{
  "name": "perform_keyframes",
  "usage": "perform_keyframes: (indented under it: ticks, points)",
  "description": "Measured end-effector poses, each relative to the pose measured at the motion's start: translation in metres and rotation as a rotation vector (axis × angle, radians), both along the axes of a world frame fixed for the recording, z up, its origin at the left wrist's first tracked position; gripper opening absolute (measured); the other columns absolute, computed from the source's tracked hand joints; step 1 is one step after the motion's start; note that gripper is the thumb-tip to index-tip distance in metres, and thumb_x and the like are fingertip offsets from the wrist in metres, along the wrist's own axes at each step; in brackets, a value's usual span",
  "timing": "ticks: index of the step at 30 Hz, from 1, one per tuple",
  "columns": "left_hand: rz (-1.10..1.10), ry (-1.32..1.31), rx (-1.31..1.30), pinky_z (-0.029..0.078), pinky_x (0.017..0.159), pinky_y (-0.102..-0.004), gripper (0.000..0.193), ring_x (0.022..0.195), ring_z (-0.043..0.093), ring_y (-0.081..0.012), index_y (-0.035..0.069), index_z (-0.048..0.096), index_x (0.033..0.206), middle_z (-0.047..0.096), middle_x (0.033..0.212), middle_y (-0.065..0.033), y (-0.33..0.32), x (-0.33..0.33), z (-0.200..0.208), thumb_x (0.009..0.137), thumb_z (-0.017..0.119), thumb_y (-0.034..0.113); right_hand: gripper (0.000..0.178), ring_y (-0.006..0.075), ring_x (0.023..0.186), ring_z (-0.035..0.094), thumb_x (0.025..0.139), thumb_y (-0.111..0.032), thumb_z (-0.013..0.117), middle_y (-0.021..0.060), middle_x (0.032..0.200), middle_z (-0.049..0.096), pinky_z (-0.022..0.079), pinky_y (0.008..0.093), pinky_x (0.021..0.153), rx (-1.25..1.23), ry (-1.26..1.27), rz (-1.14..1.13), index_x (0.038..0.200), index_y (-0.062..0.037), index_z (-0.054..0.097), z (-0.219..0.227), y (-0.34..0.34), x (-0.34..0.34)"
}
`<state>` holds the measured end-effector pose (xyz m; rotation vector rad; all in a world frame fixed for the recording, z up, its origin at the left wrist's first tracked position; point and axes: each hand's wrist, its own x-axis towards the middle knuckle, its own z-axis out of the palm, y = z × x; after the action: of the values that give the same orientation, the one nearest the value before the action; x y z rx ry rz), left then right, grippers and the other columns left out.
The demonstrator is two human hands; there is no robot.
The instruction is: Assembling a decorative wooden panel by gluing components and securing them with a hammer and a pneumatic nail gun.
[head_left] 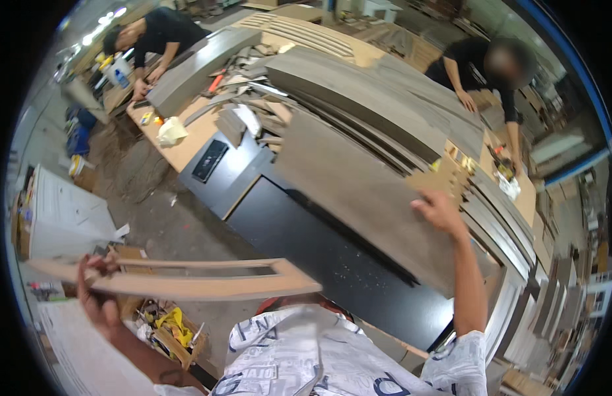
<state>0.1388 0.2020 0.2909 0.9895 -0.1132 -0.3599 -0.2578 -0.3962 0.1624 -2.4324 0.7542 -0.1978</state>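
My left hand [100, 290] grips one end of a long, pale wooden frame [220, 285] with a narrow opening, off the table's near left side. Its other end points toward the middle, in front of my shirt. On the right, my right hand [441, 212] has its fingers curled at the far right edge of a flat grey-brown panel [349, 181]. That panel lies over a glossy black board [306, 244], a dark gap showing along its near edge. Part of my right hand's grip is hidden.
Long grey-brown boards [365, 105] and loose offcuts [240, 86] cover the worktable. A black rectangular device [210, 160] lies at its left. Two people work across it, one [164, 39] far left, another [481, 72] far right. A scrap box [174, 336] stands below the frame.
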Motion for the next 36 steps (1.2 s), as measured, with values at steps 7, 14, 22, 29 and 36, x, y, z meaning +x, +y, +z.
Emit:
perform_keyframes:
  ticks: [7,14,22,29,36]
  points:
    - [0.046,0.177,0.010,0.052,0.093,-0.0517,0.008,0.077,0.063,-0.0173,0.009,0.059,0.093,0.061,0.078,-0.0032,-0.138,-0.089,-0.039,0.092,0.064,0.015,0.042,0.0266,0.081,0.058,0.090,-0.035,0.062,0.0141,0.089,0.066,0.045,0.0378,0.075,-0.108,0.064,-0.116,0.107,0.0031,0.062,-0.061,-0.124,-0.022]
    - [-0.225,0.171,-0.115,0.048,0.098,-0.0529,0.012,0.096,0.062,-0.0206,0.008,0.057,0.098,0.062,0.088,-0.0049,-0.178,-0.132,-0.075,0.098,0.055,0.020,0.037,0.0379,0.096,0.063,0.088,-0.027,0.062,0.0194,0.100,0.069,0.048,0.0429,0.087,-0.482,0.051,-0.234,0.113,0.0007,0.064,-0.129,-0.105,-0.012]
    - [-0.400,0.262,-0.396,0.033,0.112,-0.0566,0.025,0.110,0.058,-0.0262,0.007,0.052,0.121,0.063,0.098,-0.0084,-0.218,-0.193,-0.100,0.097,0.052,0.016,0.047,0.0285,0.097,0.064,0.092,-0.034,0.061,0.0209,0.104,0.067,0.049,0.0356,0.088,0.398,-0.029,-0.362,0.120,0.0030,0.061,-0.109,0.103,-0.088]
    - [-0.472,0.445,-0.435,0.028,0.115,-0.0568,0.037,0.120,0.053,-0.0334,0.010,0.047,0.133,0.063,0.114,-0.0141,-0.217,-0.226,-0.230,0.097,0.052,0.015,0.066,0.0223,0.075,0.064,0.094,-0.024,0.063,0.0172,0.099,0.064,0.054,0.0353,0.055,1.061,-0.324,-0.935,0.145,-0.0001,0.030,-0.134,0.184,-0.181]
    - [-0.711,0.493,0.356,0.052,0.093,-0.0502,0.047,0.105,0.064,-0.0359,-0.002,0.052,0.125,0.064,0.112,-0.0189,-0.210,-0.228,-0.253,0.099,0.052,0.037,0.069,0.0176,0.080,0.061,0.085,-0.001,0.065,0.0152,0.096,0.064,0.049,0.0279,0.074,0.609,-0.345,-1.096,0.144,0.0024,0.030,-0.188,0.226,-0.238]
